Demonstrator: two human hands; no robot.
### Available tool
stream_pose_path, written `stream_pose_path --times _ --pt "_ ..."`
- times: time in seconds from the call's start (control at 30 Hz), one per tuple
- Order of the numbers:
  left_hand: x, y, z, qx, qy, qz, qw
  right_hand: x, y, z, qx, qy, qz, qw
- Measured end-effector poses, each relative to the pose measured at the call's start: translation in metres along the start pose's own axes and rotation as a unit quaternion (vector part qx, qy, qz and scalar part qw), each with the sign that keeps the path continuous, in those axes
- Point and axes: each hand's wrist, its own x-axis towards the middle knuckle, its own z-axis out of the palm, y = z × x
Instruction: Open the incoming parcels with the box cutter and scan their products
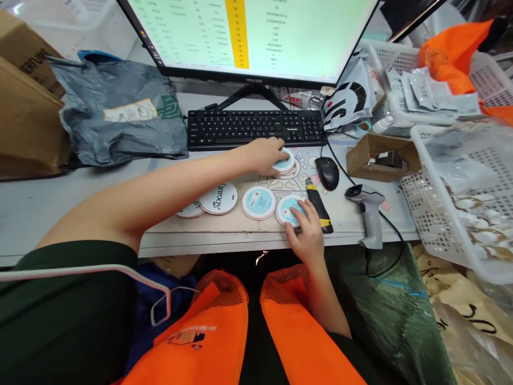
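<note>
My left hand (267,155) reaches across in front of the keyboard, its fingers closed over a flat round white case with a light blue label (287,163). Nearer the desk's front edge, my right hand (308,231) grips another such case (285,209) by its rim with thumb and fingers. Just left of that lies a third blue-labelled case (258,202), untouched. Further left, a white round case printed "beauty" (220,199) overlaps one more round case (191,210), which my left forearm partly covers.
Behind stand a black keyboard (252,128) and a lit monitor (192,32). To the right are a mouse (327,172), a yellow-black utility knife (318,206), a barcode scanner (368,214), a small carton (363,160) and white baskets (436,214). A grey plastic bag (120,133) lies left.
</note>
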Motion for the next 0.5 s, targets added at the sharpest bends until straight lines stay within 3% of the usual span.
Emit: stream_pose_path --times 0.07,0.13,0.23,0.3,0.4,0.5 --pt "-0.028 0.002 -0.007 -0.032 0.017 -0.022 0.999 0.0 0.0 0.0 0.002 0.009 -0.013 1.0" --pt "-0.072 0.004 -0.012 -0.047 0.009 -0.039 0.998 -0.001 0.001 0.0 -0.001 0.018 -0.029 0.999" --pt "-0.147 0.009 -0.004 -0.006 -0.059 -0.08 0.995 -0.001 0.002 -0.001 -0.004 0.02 -0.046 0.999" --pt "-0.183 0.011 0.005 0.028 -0.086 -0.101 0.991 -0.001 0.003 -0.001 -0.008 0.019 -0.056 0.998" --pt "-0.201 0.005 0.011 0.022 -0.07 -0.114 0.991 -0.002 0.004 -0.001 -0.015 0.026 -0.069 0.997" --pt "-0.188 -0.013 0.0 -0.085 -0.091 -0.18 0.976 -0.002 0.005 0.0 -0.013 0.035 -0.077 0.996"
